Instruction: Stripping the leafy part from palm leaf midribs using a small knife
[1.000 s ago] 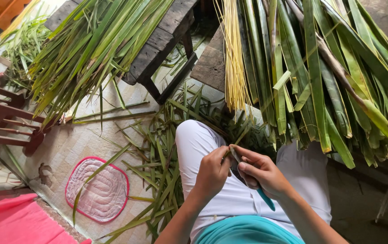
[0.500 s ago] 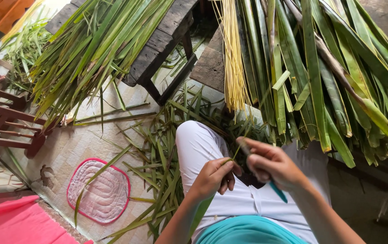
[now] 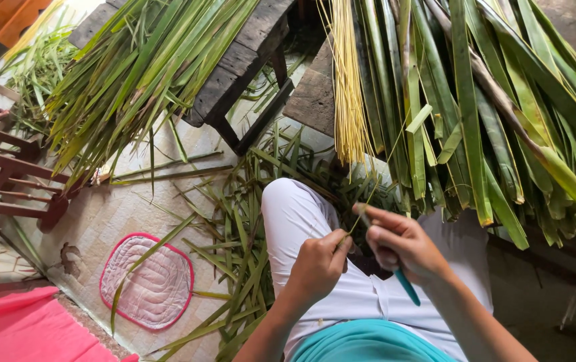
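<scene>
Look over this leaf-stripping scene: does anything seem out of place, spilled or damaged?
Green leaf strips lie scattered over the floor beside the person's knee, some across the pink-edged mat. One leaf in the right bundle is bent.

The one camera sits on my head and looks steeply down past my chest to my lap, so my left hand (image 3: 318, 265) and right hand (image 3: 402, 245) fill the lower middle, close up. Farther off, toward the top, it takes in the table (image 3: 234, 67) and the floor (image 3: 100, 214).
</scene>
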